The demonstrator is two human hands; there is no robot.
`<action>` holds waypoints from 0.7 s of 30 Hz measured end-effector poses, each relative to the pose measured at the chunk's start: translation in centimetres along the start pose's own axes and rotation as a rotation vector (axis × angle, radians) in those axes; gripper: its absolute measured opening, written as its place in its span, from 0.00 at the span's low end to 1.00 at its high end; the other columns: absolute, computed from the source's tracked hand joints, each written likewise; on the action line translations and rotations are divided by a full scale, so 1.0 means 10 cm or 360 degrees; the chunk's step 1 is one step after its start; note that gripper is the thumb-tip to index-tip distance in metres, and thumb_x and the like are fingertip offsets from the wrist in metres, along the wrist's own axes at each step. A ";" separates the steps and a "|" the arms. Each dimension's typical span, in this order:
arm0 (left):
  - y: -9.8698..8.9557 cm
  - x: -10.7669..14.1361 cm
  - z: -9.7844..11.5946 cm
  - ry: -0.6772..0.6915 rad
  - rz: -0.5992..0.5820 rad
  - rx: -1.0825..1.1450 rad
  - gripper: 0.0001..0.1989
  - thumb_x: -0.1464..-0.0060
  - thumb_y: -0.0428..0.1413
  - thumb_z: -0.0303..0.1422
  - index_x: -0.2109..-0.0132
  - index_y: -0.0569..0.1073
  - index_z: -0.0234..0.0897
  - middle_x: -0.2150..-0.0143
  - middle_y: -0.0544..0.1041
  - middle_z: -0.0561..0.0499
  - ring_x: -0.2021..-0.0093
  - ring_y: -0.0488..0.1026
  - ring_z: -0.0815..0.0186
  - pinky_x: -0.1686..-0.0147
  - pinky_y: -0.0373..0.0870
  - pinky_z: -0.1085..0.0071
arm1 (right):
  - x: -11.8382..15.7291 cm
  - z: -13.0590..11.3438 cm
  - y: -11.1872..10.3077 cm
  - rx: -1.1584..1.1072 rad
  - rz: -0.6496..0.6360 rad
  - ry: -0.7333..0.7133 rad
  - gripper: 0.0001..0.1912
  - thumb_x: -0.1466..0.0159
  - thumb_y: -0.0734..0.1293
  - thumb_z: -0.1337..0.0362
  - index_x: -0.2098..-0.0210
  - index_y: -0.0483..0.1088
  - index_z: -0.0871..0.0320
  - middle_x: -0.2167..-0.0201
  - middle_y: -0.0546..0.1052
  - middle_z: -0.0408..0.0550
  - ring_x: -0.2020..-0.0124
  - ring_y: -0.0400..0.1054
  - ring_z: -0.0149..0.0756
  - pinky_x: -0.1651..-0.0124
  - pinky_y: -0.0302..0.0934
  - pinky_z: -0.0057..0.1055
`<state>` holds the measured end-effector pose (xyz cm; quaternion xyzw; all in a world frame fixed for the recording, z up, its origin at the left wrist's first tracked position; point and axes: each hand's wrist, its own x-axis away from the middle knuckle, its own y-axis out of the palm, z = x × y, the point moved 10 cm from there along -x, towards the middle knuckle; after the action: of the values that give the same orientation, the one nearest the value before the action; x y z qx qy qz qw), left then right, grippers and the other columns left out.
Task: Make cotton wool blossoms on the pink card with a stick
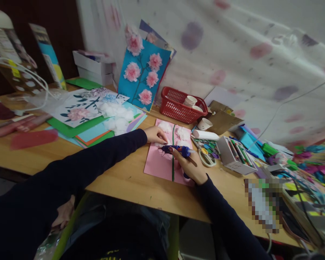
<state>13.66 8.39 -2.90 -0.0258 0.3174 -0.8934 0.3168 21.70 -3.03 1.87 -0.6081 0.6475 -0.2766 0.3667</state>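
Note:
On the table in front of me lies a pink sheet of paper (pixel 157 164) with a green strip (pixel 173 169) running down its middle. White cotton tufts (pixel 183 133) sit on both sides of the strip. My right hand (pixel 191 164) is closed around a blue glue gun (pixel 176 149), its nozzle pointing left over the sheet. At the sheet's left edge, my left hand (pixel 155 135) has its fingers bent together on a small cotton tuft near the nozzle. The fingertips partly cover that tuft.
Behind the sheet stand a red basket (pixel 178 108) with paper cups and a blue flower picture (pixel 132 86). Scissors (pixel 206 157) and a box of pens (pixel 234 155) lie to the right. Coloured paper and loose cotton (pixel 119 117) are on the left.

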 end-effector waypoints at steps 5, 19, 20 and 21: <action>0.00 0.00 0.00 -0.0014 0.0006 0.0049 0.14 0.56 0.60 0.35 0.62 0.79 0.30 0.67 0.78 0.46 0.70 0.68 0.70 0.70 0.61 0.77 | 0.04 0.01 -0.06 0.0025 0.0017 -0.0007 0.25 0.41 0.60 0.45 0.82 0.66 0.58 0.89 0.66 0.42 0.83 0.61 0.31 0.79 0.51 0.27; 0.02 0.00 -0.05 -0.0042 0.0007 0.0117 0.16 0.58 0.62 0.38 0.63 0.79 0.31 0.70 0.77 0.49 0.72 0.67 0.71 0.71 0.60 0.77 | 0.10 0.21 -0.17 -0.0009 0.0054 0.0104 0.25 0.42 0.61 0.44 0.83 0.64 0.58 0.91 0.64 0.40 0.86 0.59 0.29 0.80 0.52 0.27; 0.02 0.00 -0.04 -0.0044 0.0011 0.0113 0.16 0.58 0.62 0.38 0.63 0.79 0.31 0.70 0.77 0.49 0.72 0.67 0.71 0.71 0.61 0.77 | 0.09 0.22 -0.18 -0.0005 0.0059 0.0111 0.25 0.42 0.61 0.44 0.83 0.64 0.58 0.91 0.64 0.40 0.86 0.60 0.30 0.80 0.52 0.27; 0.01 -0.01 -0.04 -0.0044 0.0019 0.0107 0.16 0.58 0.62 0.38 0.63 0.80 0.31 0.69 0.77 0.49 0.71 0.68 0.71 0.71 0.61 0.77 | 0.09 0.22 -0.19 0.0003 0.0060 0.0115 0.25 0.42 0.61 0.44 0.83 0.65 0.58 0.92 0.64 0.40 0.86 0.60 0.30 0.79 0.53 0.27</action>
<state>13.65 8.60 -3.29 -0.0255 0.2828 -0.9013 0.3272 24.60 -3.94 1.96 -0.5850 0.6714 -0.2922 0.3488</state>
